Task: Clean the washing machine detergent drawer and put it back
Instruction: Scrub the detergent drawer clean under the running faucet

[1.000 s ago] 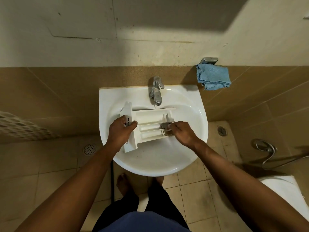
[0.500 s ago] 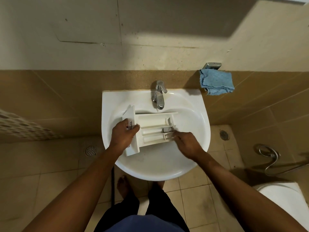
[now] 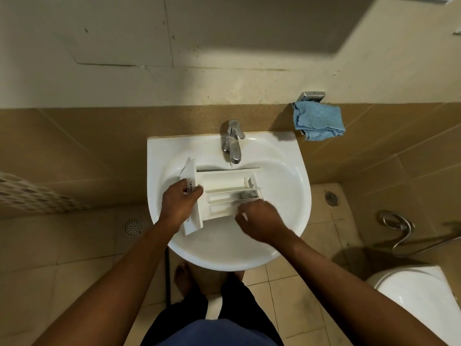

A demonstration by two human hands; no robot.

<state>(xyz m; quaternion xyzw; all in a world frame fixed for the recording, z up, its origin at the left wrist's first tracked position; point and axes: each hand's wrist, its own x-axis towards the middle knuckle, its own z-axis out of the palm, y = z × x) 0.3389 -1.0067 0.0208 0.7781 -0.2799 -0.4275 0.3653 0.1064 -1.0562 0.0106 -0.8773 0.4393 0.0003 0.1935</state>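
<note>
Now | left fingers (image 3: 195,192) wrapped round drawer (image 3: 224,182) front | right fingers (image 3: 242,214) curled at its near edge, grip unclear

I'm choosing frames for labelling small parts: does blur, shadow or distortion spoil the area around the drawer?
Head view: the right hand is motion-smeared at its fingertips, while the left hand gripping the detergent drawer is sharp. Head view: the sink is evenly bright, a broad shadow lies on the upper wall, and the wide lens bows the wall tiles toward the edges.
</note>
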